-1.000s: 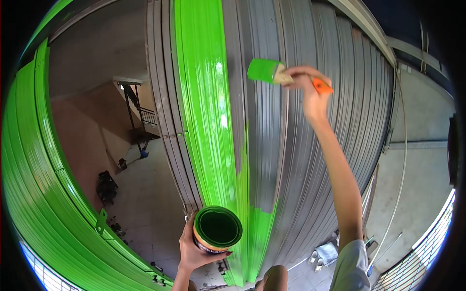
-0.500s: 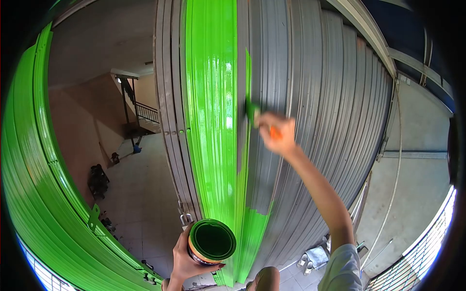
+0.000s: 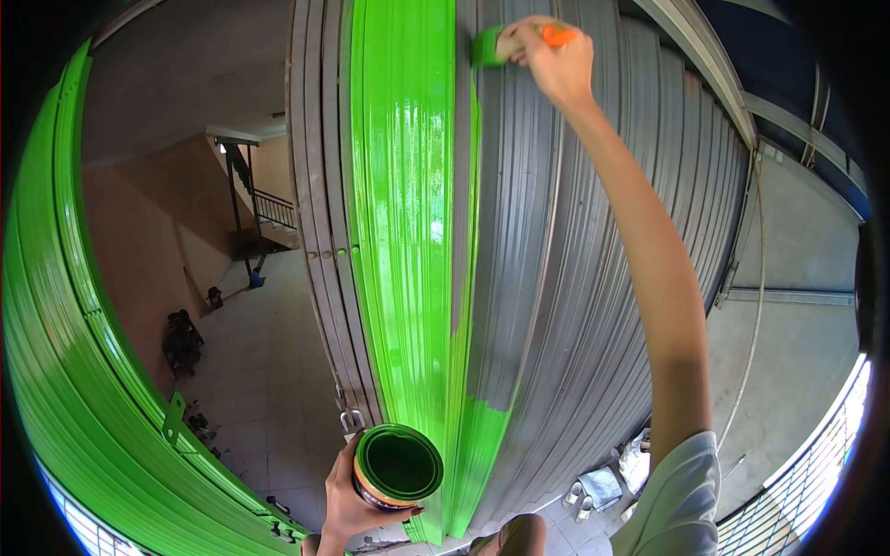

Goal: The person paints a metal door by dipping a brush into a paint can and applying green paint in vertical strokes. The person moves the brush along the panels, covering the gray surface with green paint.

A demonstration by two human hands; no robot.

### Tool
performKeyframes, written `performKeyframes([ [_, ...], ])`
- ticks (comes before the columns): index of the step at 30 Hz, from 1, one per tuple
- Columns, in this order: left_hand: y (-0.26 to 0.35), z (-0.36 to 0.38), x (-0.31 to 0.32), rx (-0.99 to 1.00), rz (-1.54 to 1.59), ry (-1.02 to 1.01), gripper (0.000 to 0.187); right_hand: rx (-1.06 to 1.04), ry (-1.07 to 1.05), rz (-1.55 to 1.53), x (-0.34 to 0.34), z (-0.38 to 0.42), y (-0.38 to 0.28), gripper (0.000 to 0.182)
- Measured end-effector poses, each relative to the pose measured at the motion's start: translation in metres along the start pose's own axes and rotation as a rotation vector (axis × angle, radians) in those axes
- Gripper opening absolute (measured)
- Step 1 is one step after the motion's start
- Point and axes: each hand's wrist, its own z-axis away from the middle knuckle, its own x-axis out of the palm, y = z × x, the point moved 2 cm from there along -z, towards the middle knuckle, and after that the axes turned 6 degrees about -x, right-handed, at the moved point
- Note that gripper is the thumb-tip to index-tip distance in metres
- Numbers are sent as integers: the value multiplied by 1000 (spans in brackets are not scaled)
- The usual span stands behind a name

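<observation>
My right hand (image 3: 559,63) is raised high and closed around a paintbrush (image 3: 489,46) with an orange handle and green-coated bristles. The bristles lie against the grey folding metal door (image 3: 593,232), at the upper part of a narrow ridge. Below them a thin wet green stripe (image 3: 474,185) runs down that ridge. Glossy green paint covers the panel (image 3: 403,185) to its left. Low in the view, my left hand (image 3: 343,500) grips an open paint can (image 3: 399,468), tilted so its dark green inside shows.
A green-painted door section (image 3: 56,324) curves along the left. Through the doorway lie a tiled floor (image 3: 269,389), a staircase (image 3: 273,211) and a dark object (image 3: 182,343) by the wall. Shoes (image 3: 584,508) and a silvery sheet (image 3: 601,489) sit at lower right. A cable (image 3: 762,278) hangs on the right.
My right hand has moved up along the ridge with the paintbrush, and the green stripe reaches higher. My left hand and the paint can have shifted slightly left and down.
</observation>
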Motion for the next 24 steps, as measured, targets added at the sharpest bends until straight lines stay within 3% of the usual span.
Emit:
performKeyframes([
  [2, 1, 1, -1, 11, -17, -7, 110, -68, 144, -1, 2, -9, 0, 20],
  [5, 1, 0, -4, 22, -20, -14, 108, -113, 171, 49, 11, 16, 8, 21],
  [7, -1, 0, -6, 16, -14, -14, 110, -261, 106, 124, 14, 63, 5, 17],
  [10, -3, 2, -9, -49, 20, -24, 113, -222, -154, -7, -4, 150, -6, 13],
  [12, -4, -1, -11, -41, -1, -37, 113, -15, -506, -49, -25, 192, -17, 12],
  [15, -10, -10, -10, -29, 1, -42, 113, 162, -628, -192, -26, 185, -14, 12],
  [18, -12, -16, -5, -47, 53, -53, 113, 466, -557, -301, -10, 108, -4, 14],
  [22, -17, -22, 2, -53, 107, -57, 113, 277, -321, -228, 0, -37, 9, 14],
  [24, -28, -22, 2, -7, 149, -90, 108, 78, -113, -9, 2, -99, 13, 23],
])
